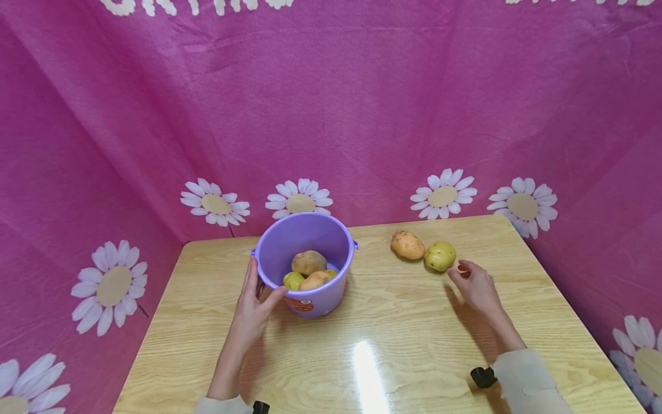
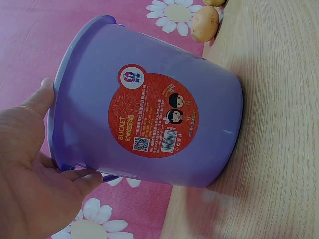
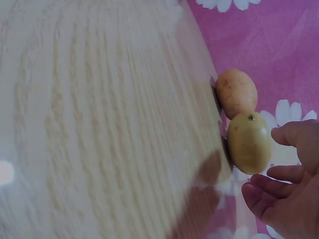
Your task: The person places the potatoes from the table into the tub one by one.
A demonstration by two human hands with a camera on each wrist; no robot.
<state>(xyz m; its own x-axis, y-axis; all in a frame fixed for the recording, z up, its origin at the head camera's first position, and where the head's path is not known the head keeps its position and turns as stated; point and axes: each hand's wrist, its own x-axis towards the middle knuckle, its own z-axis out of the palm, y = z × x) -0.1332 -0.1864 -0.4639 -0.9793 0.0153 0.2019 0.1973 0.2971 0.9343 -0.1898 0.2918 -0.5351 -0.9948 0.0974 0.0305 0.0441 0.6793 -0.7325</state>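
A purple bucket (image 1: 336, 296) with a red label (image 2: 154, 109) stands upright on the table, left of the middle. My left hand (image 1: 252, 313) grips its rim, the thumb at the near edge and the fingers along the left side by the handle. Inside lie a brown potato (image 1: 308, 263), a paler potato (image 1: 316, 280) and yellow-green fruit (image 1: 293, 280). To the right, a potato (image 1: 407, 245) sits against a round yellow-green fruit (image 1: 440, 256) with a small dark stem end. My right hand (image 1: 477, 287) hovers close beside this fruit, fingers loosely bent and holding nothing.
The wood-grain table (image 1: 393, 328) has a bright glare patch near the front. A pink cloth (image 1: 331, 115) printed with white daisies hangs behind the table and along both sides.
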